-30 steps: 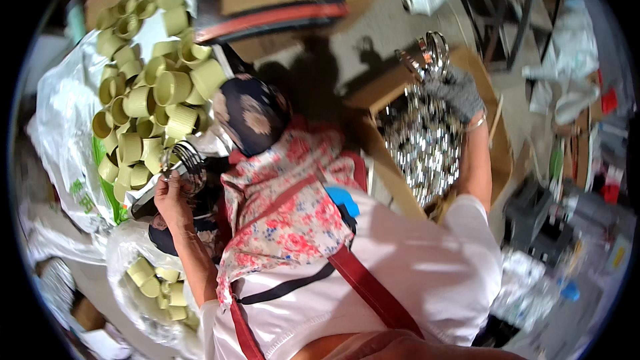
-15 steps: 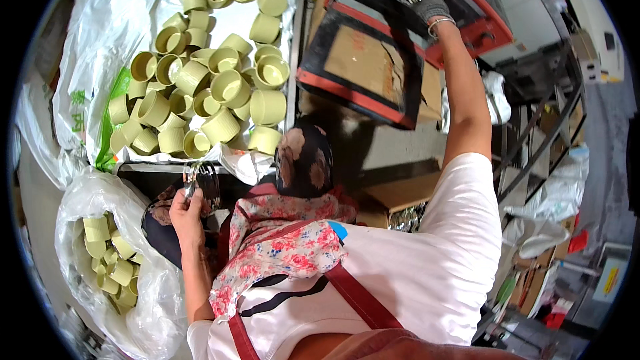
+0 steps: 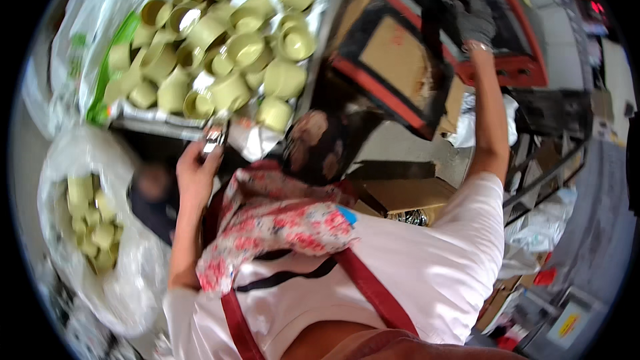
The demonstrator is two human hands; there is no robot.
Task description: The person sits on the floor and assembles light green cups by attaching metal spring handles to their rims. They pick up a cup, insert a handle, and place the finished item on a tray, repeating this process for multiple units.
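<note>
- A flat tray [image 3: 143, 115] lined with clear plastic sits at the top left, full of pale yellow-green cups [image 3: 230, 40] piled close together.
- Most cups lie tipped on their sides, with their open mouths showing.
- A clear plastic bag [image 3: 127, 280] lies at the lower left, below the tray. More of the same yellow-green cups [image 3: 90, 223] are inside it.
- The left hand [image 3: 195, 177] is bare and raised just below the near edge of the tray.
- Its fingers [image 3: 208, 160] are curled shut around a small shiny metal thing [image 3: 213, 139]. The picture is too blurred to tell what that thing is.
- The right hand [image 3: 472, 20] wears a dark grey glove and reaches high up, well apart from the tray.
- Its fingers are bent around the edge of a dark frame with red trim [image 3: 493, 70]. How tight the hold is cannot be told.
- A brown cardboard box [image 3: 393, 60] sits under that frame.
</note>
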